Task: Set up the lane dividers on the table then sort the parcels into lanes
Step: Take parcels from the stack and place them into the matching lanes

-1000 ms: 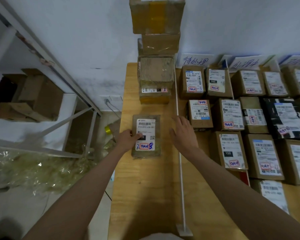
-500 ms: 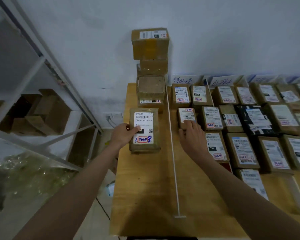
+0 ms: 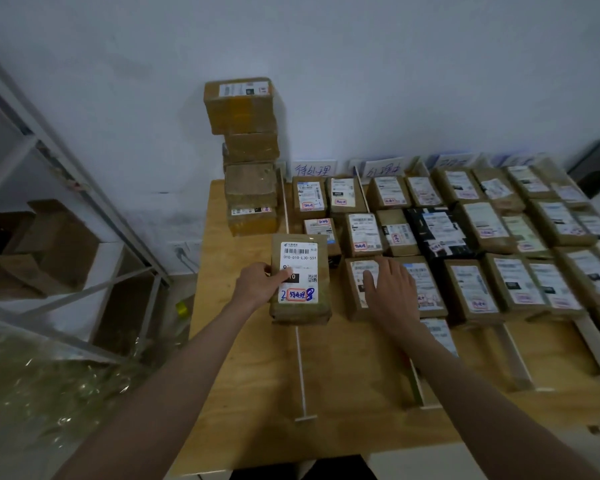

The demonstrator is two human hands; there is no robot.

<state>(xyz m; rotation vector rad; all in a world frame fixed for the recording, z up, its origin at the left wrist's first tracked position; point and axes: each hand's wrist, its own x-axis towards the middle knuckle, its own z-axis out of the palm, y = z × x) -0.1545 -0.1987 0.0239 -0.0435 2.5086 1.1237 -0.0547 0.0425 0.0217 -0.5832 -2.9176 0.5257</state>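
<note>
Pale blue-white wall backs a wooden table (image 3: 250, 393) whose right part is covered with rows of brown labelled parcels (image 3: 465, 244) lying flat, one black-wrapped parcel (image 3: 437, 233) among them. Thin white lane dividers run from far to near across the top: the leftmost divider (image 3: 300, 368) ends in a small crossbar foot at the near side, and another divider (image 3: 415, 382) lies to its right, partly hidden by the right forearm. Handwritten paper signs (image 3: 313, 170) stand against the wall at the far ends of the lanes. At the far left corner of the table, a stack of brown boxes (image 3: 248, 154) rises against the wall, left of the leftmost divider. The left hand (image 3: 258, 285) grips a brown parcel (image 3: 300, 278) by its left edge, thumb pressed on its white label; the parcel sits over the line of the leftmost divider, covering part of it, and whether it rests on the table or is lifted cannot be told. The right hand (image 3: 390, 292) is spread flat, fingers apart, over a parcel (image 3: 359, 285) in the near row just right of the held one. Off the table to the left, a metal shelf frame (image 3: 84, 216) holds open cardboard boxes (image 3: 39, 247), with crumpled clear plastic (image 3: 49, 386) below.
</note>
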